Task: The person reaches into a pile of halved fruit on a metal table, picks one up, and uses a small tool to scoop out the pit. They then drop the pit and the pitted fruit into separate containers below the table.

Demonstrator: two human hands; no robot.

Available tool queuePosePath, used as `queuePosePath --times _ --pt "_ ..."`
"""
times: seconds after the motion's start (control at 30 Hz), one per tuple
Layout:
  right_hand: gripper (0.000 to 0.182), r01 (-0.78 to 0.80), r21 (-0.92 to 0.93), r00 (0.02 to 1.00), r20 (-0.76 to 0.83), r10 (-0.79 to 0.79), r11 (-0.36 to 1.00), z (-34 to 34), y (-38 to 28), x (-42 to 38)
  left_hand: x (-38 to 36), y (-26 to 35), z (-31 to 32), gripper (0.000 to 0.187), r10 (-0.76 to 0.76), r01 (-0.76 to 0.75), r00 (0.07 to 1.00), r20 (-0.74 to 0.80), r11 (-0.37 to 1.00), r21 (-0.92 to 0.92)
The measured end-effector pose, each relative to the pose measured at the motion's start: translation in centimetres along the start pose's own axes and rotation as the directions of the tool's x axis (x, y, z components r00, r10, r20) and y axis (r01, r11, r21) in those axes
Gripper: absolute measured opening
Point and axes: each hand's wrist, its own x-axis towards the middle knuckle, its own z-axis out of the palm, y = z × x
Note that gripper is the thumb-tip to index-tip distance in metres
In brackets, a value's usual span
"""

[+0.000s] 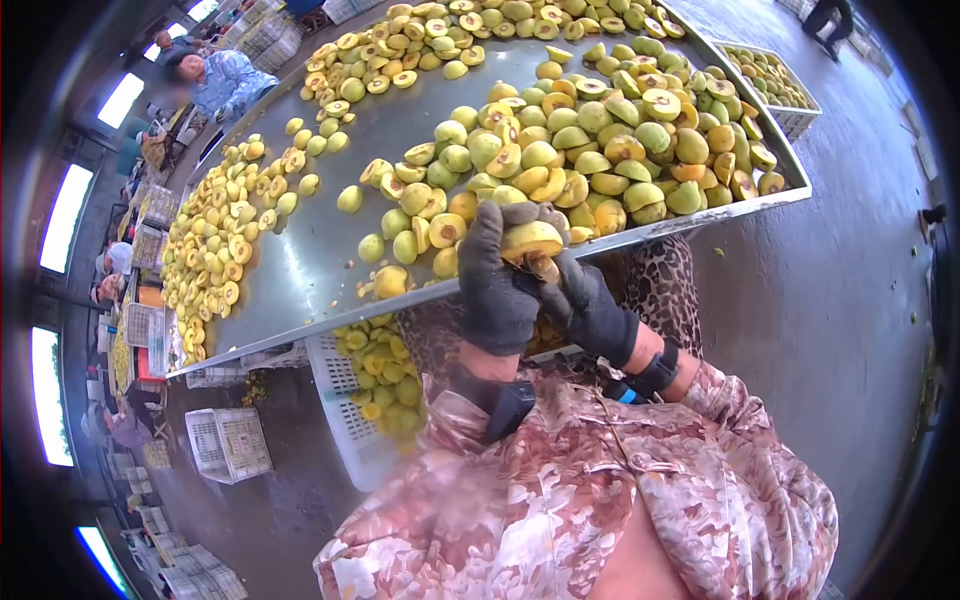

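My left hand (495, 275), in a dark glove, is wrapped round a yellow-green stone fruit half (532, 240), its cut face tilted downward. Just below the fruit, my right hand (592, 305), gloved too, has its fingers closed at a short brown piece (545, 268); I cannot tell what that piece is. Both hands meet in front of the near edge of a metal table (330, 235). Right behind them lies a large heap of halved yellow-green fruit (600, 140), many with brown hollows or stones showing.
More halves lie along the table's left side (215, 240) and far side (430, 40). A white crate (345, 410) of fruit stands below the near edge, left of my legs. Another white crate (228, 445) is on the floor. A filled crate (765, 80) stands at right. A person (225, 82) sits beyond.
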Motion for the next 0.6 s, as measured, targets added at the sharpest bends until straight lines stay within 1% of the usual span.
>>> queuePosePath --times 0.03,0.1,0.13,0.17,0.2,0.27,0.3,0.37,0.4,0.43,0.47,0.5,0.53,0.57,0.6 --pt "0.032 -0.021 0.053 0.999 0.025 0.02 0.998 -0.3 -0.4 -0.1 0.0 0.2 0.6 0.045 -0.002 0.002 1.0 -0.004 1.0 -0.024" --pt "0.033 -0.097 0.144 0.992 0.095 0.083 0.985 -1.0 -1.2 -0.3 -0.1 -0.1 0.6 0.046 0.006 -0.009 1.0 0.027 0.994 0.107" --pt "0.035 -0.222 0.289 0.97 0.16 0.182 0.931 -1.1 -1.1 -1.0 -0.3 -0.3 0.6 0.046 0.009 -0.015 0.999 0.036 0.985 0.171" --pt "0.037 -0.347 0.419 0.933 0.241 0.266 0.839 -1.1 -0.8 -2.2 -0.7 -0.4 0.8 0.047 0.039 -0.047 0.998 0.046 0.98 0.193" --pt "0.037 -0.43 0.512 0.9 0.307 0.309 0.743 -1.6 -1.2 -2.8 -1.1 -0.6 0.4 0.047 -0.016 0.001 0.997 0.077 0.98 0.199" --pt "0.036 -0.505 0.595 0.86 0.413 0.3 0.625 -2.4 -1.8 -3.4 -2.1 -1.1 -0.7 0.047 -0.136 0.105 0.982 0.132 0.97 0.219" --pt "0.036 -0.513 0.597 0.852 0.444 0.278 0.617 -2.7 -1.9 -3.4 -2.5 -1.3 -0.8 0.048 -0.133 0.097 0.979 0.154 0.97 0.221" --pt "0.033 -0.444 0.52 0.864 0.464 0.196 0.73 -2.6 -1.8 -2.7 -3.2 -1.2 -1.5 0.049 -0.057 0.027 0.989 0.138 0.978 0.207" --pt "0.032 -0.394 0.439 0.859 0.488 0.154 0.808 -1.8 -0.6 -2.8 -3.7 -1.0 -1.7 0.049 -0.018 -0.008 0.992 0.127 0.98 0.198" --pt "0.031 -0.325 0.352 0.852 0.512 0.109 0.878 -1.3 0.2 -2.9 -4.5 0.0 -2.0 0.05 -0.073 0.068 0.992 0.103 0.996 0.059" --pt "0.027 -0.187 0.273 0.847 0.532 0.014 0.944 -1.6 -1.0 -2.2 -5.0 0.3 -3.3 0.05 -0.112 0.117 0.99 0.083 0.991 -0.066" --pt "0.028 -0.168 0.157 0.778 0.627 0.033 0.973 -1.4 -0.9 -2.4 -5.4 1.8 -4.8 0.05 -0.006 0.0 1.0 0.031 0.984 0.178" --pt "0.029 -0.13 0.046 0.703 0.708 0.06 0.99 -0.7 -0.5 -2.5 -4.8 2.7 -8.9 0.05 0.064 -0.075 0.993 0.095 0.991 0.115" --pt "0.025 0.137 -0.147 0.714 0.7 0.005 0.98 0.2 0.2 -3.4 -5.4 4.7 -9.1 0.048 -0.021 0.013 0.998 -0.056 0.99 -0.14" --pt "0.025 0.116 -0.273 0.708 0.697 0.113 0.955 0.7 1.3 -4.7 -6.0 6.6 -9.3 0.046 -0.105 0.015 0.973 -0.204 0.917 -0.399"
